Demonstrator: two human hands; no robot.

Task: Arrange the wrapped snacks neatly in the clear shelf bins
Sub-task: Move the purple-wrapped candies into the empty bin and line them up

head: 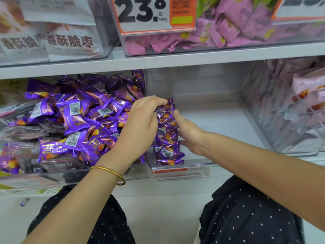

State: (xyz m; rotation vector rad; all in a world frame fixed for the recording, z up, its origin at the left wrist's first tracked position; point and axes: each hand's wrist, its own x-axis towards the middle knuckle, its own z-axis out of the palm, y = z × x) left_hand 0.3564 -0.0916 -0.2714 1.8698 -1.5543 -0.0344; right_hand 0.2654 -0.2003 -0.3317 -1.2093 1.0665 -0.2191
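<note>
**A:** Where is the work happening?

**B:** In the middle clear bin (211,120), which is showing mostly bare floor. To its left a loose heap of purple snacks (79,117) is lying piled. A row of purple snacks (167,132) is standing on edge along the bin's left wall.

**A:** And the hands?

**B:** The left hand (142,120) is curling its fingers over the far top of the row and gripping the packets there. The right hand (190,134) is pressing straight-fingered against the row's right side and grasping nothing.

**A:** Any advice?

**B:** I'm judging that the row is needing bracing from both sides while packets are going in. They should all be facing one way, so none are toppling rightward.

**A:** Is anything readable?

**B:** The price tag (144,13) above is showing "23.8 元/500g". The white packets (70,43) are reading "香酥脆枣". The purple wrappers' print is blurring, and only barcodes are showing clearly.
</note>
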